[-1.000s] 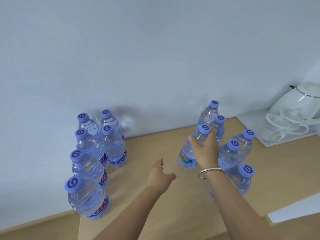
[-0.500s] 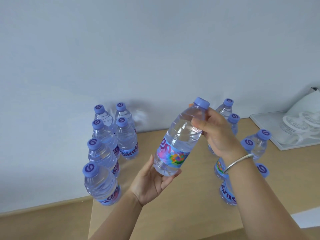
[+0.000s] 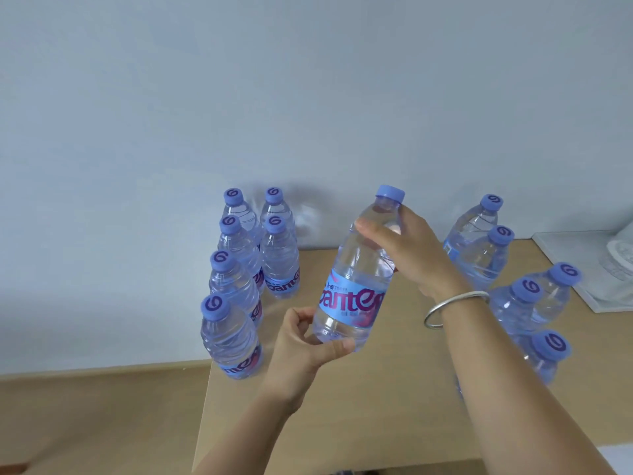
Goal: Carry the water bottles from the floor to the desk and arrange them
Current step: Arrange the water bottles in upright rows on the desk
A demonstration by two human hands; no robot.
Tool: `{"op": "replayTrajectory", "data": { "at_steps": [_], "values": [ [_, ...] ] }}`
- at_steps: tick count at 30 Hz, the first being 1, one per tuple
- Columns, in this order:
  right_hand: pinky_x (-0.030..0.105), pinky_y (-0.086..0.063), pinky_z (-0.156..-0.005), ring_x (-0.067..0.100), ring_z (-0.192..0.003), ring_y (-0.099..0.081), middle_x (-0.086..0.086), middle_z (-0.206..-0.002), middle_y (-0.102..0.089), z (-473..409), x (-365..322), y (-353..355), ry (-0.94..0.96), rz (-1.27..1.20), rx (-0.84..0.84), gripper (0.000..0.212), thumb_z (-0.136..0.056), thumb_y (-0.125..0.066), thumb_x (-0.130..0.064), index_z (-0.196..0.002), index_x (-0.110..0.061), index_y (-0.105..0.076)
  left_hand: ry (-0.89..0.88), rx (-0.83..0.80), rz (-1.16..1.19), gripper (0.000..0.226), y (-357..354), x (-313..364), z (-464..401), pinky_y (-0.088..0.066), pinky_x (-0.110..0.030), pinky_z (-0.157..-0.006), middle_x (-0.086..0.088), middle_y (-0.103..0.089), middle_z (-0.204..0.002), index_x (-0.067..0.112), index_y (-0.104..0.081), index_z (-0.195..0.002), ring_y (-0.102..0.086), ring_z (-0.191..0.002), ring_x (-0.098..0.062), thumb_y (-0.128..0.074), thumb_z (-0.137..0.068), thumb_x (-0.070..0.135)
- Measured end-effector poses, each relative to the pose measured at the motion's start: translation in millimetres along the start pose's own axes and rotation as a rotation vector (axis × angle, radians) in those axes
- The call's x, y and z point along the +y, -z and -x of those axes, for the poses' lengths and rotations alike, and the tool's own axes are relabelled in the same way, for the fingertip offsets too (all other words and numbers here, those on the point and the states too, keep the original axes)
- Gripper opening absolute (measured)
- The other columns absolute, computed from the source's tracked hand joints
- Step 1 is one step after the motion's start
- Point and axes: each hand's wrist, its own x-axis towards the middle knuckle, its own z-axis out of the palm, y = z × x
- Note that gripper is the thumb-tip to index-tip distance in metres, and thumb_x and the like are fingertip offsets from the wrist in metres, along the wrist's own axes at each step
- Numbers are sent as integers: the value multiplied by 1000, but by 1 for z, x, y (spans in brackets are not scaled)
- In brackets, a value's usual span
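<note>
I saw the bottle [image 3: 356, 269] held in the air above the tabletop [image 3: 394, 406], nearly upright and leaning a little to the right, its blue label facing me. My right hand [image 3: 411, 258] had its grip closed around the shoulder and neck, just under the blue cap [image 3: 389, 194], fingers wrapped across the front. My left hand [image 3: 301, 347] gripped the bottom from below, thumb pressed on the near lower edge and fingers curled behind the base. So the bottle sat between the two grips, one high, one low. A silver bangle [image 3: 452, 308] ringed my right wrist. To the left, six bottles [image 3: 236, 289] stood in two rows along the tabletop's left edge. To the right, five more bottles [image 3: 510, 279] stood clustered, partly behind my right forearm. A white tray [image 3: 582, 265] lay at the far right edge.
</note>
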Motion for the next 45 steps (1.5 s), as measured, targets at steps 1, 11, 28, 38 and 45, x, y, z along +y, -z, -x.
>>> {"op": "replayTrajectory", "data": {
  "at_steps": [1,11,28,38,45],
  "values": [
    [23,-50,-67,9,-77,-68,-11,-82,-71,0,0,-3,18,-29,10,28,-67,-65,-50,-83,-27,-62,2,-16,-4,82,2,1,1,-54,-31,-77,-13,-60,-115,9,-46,-109,-67,-89,-17,-85,-37,22],
    [34,-56,-78,17,-88,-67,1,-90,-72,-4,-14,-12,83,-182,-302,19,-73,-64,-38,-85,-24,-65,34,-322,70,76,27,20,0,-52,-27,-79,-12,-71,-100,0,-64,-106,-67,-92,-22,-90,-47,39],
    [12,-46,-49,-6,-73,-65,-23,-78,-67,-12,-1,-30,-61,28,-408,28,-65,-71,-43,-89,-35,-61,69,-238,94,64,43,-4,7,-52,-27,-84,-16,-69,-106,-2,-63,-110,-66,-98,-24,-85,-57,27],
    [46,-51,-91,19,-96,-65,-2,-99,-70,-15,47,-70,-94,115,-338,66,-47,-81,-48,-102,-19,-59,95,254,-292,39,34,-31,3,-44,-6,-70,15,-67,-107,26,-57,-117,-61,-99,3,-65,-83,9],
    [9,-43,-60,-11,-66,-55,-34,-70,-58,-10,69,-96,-77,159,-298,49,-54,-85,-40,-93,-30,-57,291,225,-350,62,32,-42,-7,-29,-25,-92,-4,-38,-146,15,-28,-146,-35,-135,-17,-53,-89,8]
  ]
}}
